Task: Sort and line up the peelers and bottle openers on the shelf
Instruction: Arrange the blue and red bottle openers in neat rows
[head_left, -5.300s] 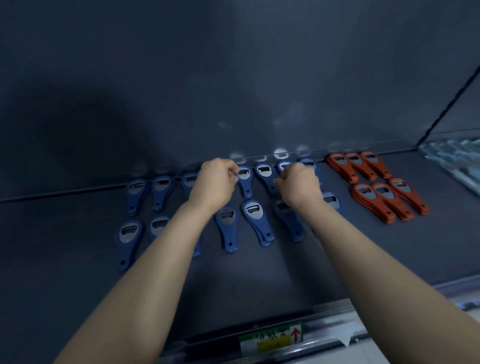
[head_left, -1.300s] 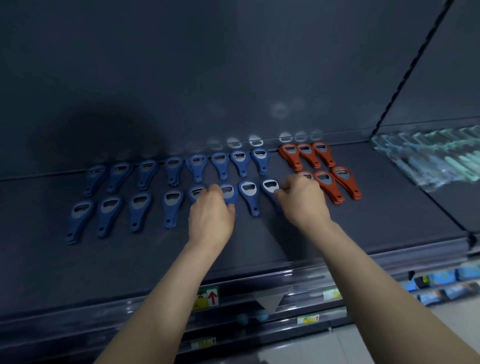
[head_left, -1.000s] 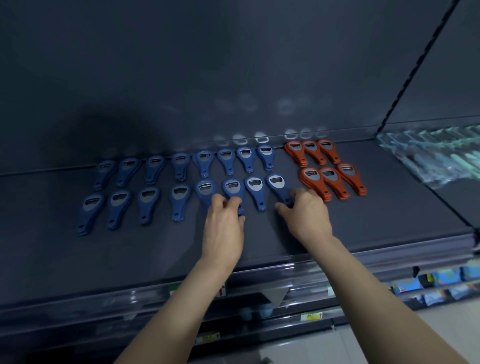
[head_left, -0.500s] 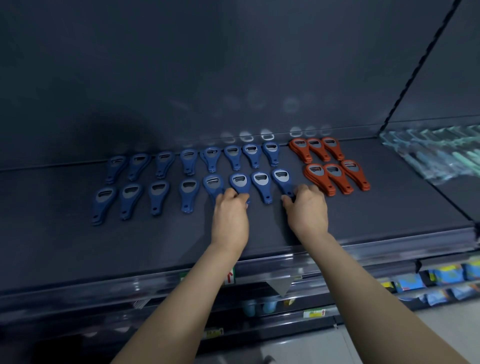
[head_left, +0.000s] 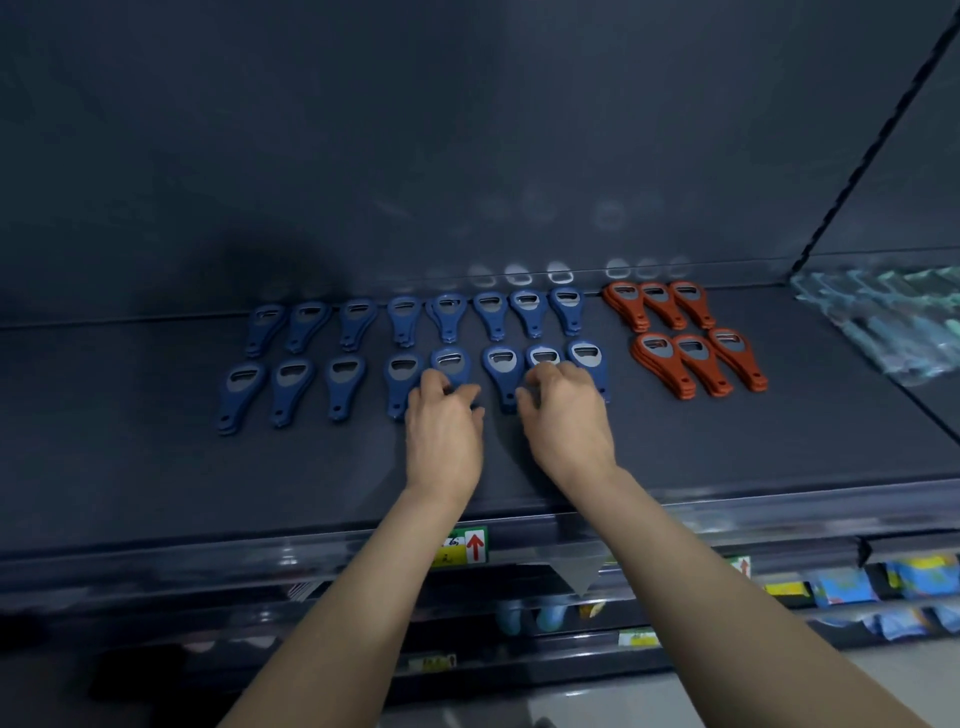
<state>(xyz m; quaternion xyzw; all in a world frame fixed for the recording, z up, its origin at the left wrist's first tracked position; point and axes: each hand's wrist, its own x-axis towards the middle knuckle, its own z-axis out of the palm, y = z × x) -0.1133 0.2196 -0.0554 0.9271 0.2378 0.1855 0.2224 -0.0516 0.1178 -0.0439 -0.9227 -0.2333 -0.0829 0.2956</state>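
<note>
Blue bottle openers (head_left: 501, 364) lie in two rows on the dark shelf (head_left: 156, 467), handles toward me. To their right lie orange bottle openers (head_left: 696, 358), in two rows of three small stacks. My left hand (head_left: 441, 431) has its fingers curled on the handle of a front-row blue opener (head_left: 451, 361). My right hand (head_left: 569, 415) pinches the handle of another front-row blue opener (head_left: 543, 356), two places to the right. Both handles are hidden under my fingers.
Clear packets of teal-handled peelers (head_left: 883, 322) lie on the neighbouring shelf at right, behind a black divider (head_left: 857, 156). A clear rail with a price tag (head_left: 465, 545) runs along the shelf's front edge. Packaged goods (head_left: 841, 587) sit on lower shelves.
Both hands have shifted about one opener to the left along the front blue row. The right hand has left the rightmost blue opener.
</note>
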